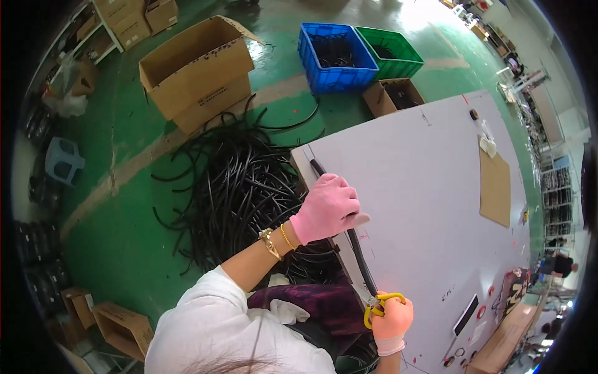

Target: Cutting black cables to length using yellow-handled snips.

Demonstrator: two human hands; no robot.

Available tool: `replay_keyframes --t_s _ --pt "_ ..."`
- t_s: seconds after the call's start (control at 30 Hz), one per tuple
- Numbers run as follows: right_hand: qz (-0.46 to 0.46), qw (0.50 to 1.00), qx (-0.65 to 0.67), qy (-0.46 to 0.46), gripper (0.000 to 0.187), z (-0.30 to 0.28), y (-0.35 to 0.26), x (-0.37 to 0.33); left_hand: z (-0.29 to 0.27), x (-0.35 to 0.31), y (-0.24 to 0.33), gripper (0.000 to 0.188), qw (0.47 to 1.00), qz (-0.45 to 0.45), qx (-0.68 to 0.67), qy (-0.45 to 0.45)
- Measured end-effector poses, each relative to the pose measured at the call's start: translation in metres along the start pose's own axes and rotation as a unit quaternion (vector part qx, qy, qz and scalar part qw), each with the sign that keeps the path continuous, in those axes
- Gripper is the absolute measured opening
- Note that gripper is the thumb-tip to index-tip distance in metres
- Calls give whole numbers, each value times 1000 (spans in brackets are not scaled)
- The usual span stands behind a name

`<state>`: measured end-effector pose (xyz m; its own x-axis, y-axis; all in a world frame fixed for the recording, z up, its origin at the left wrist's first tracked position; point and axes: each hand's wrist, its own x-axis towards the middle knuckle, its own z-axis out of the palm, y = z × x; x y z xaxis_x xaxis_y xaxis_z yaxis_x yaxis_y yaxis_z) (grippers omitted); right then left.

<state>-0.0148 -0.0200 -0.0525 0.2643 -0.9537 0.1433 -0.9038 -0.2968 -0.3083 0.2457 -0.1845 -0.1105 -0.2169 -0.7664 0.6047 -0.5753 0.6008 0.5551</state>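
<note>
My left hand [327,209], in a pink glove, is closed around a black tube [360,258] that lies along the left edge of the white table [423,193]. The tube's far end sticks out past my fingers toward the table's far left corner. At the near end my right hand [395,321], in an orange-pink glove, grips yellow-handled scissors [367,318]. Their blades are close to the tube's near end; I cannot tell whether they touch it. A big heap of black tubes [243,181] lies on the floor left of the table.
Beyond the table stand a blue crate [339,75], a green crate [408,59] and a small carton [374,100]. A tall open cardboard box [193,81] is behind the heap. A cardboard sheet [494,187], tape rolls and a phone-like dark object [466,315] lie on the table.
</note>
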Motion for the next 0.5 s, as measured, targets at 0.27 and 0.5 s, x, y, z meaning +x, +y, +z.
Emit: replay_keyframes --t_s 0.27,0.5 --pt "95 994 53 -27 25 7 -5 15 -19 18 -38 37 1000 -20 6 -12" --pt "76 995 34 -48 28 7 -7 20 -16 15 -51 37 999 14 35 5"
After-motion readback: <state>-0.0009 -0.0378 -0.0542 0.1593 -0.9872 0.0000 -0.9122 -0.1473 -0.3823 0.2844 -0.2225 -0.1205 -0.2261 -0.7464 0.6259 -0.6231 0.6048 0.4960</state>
